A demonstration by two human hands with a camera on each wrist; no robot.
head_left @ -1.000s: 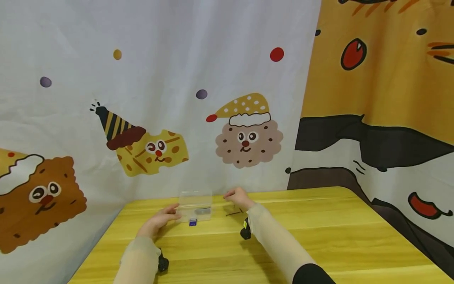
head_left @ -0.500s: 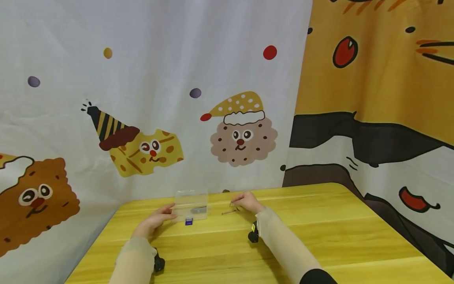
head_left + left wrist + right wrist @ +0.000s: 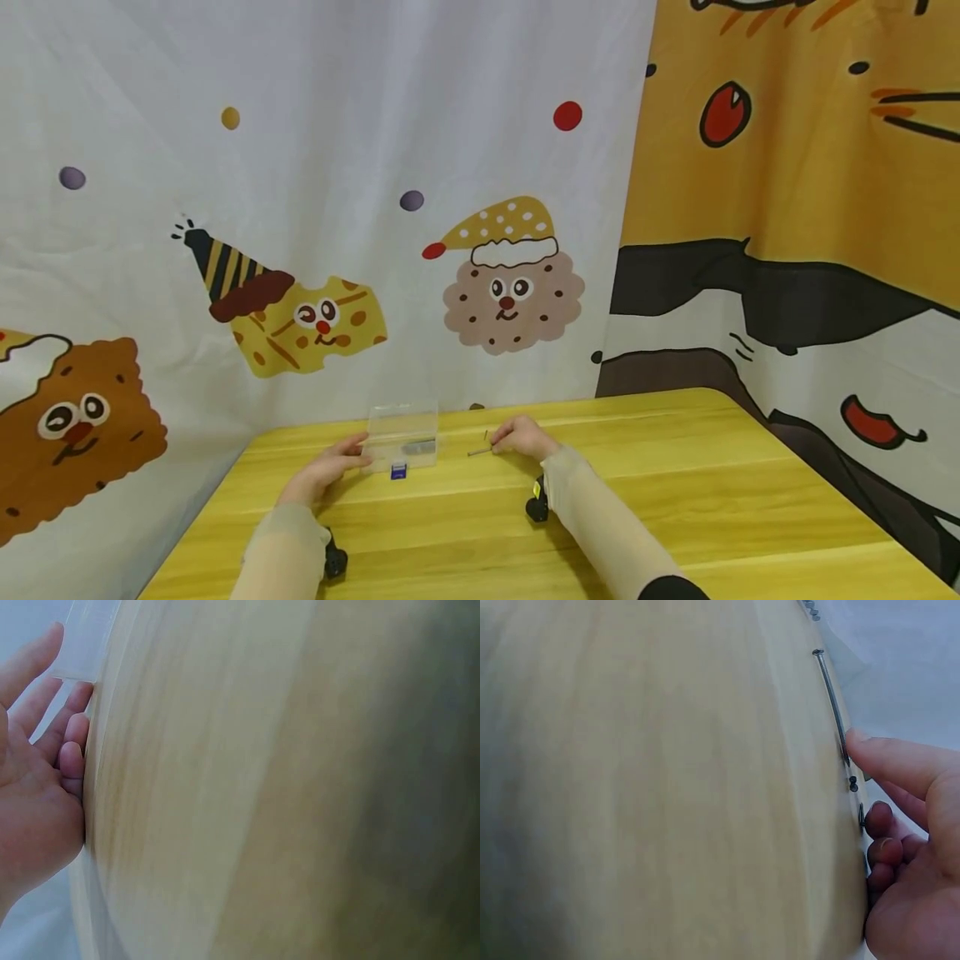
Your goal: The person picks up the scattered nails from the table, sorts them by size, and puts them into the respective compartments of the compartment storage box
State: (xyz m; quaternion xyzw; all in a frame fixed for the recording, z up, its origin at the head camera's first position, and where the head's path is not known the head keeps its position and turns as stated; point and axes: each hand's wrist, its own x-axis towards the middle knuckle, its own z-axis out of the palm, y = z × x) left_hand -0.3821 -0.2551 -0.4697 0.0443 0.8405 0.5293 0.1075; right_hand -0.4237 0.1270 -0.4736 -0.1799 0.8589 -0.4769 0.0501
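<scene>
A clear plastic box stands with its lid raised at the back of the table, a blue latch at its front. My left hand rests at the box's left side, fingers loosely extended; in the left wrist view its fingertips reach the box corner. Right of the box, my right hand has its thumb and forefinger at one end of a long nail lying on the wood. Its thumb meets the nail's shank, while the forefinger's tip is partly hidden. The other fingers curl under, near more small nails.
Inside the box lie grey metal pieces. Nail heads show at the top of the right wrist view. A thin upright nail-like piece is behind the long nail. A printed curtain hangs behind the wooden table.
My right hand has drawn back to the right from behind the nails, then lowered to the long nail's end. The left hand has stayed at the box. The head view has shifted slightly.
</scene>
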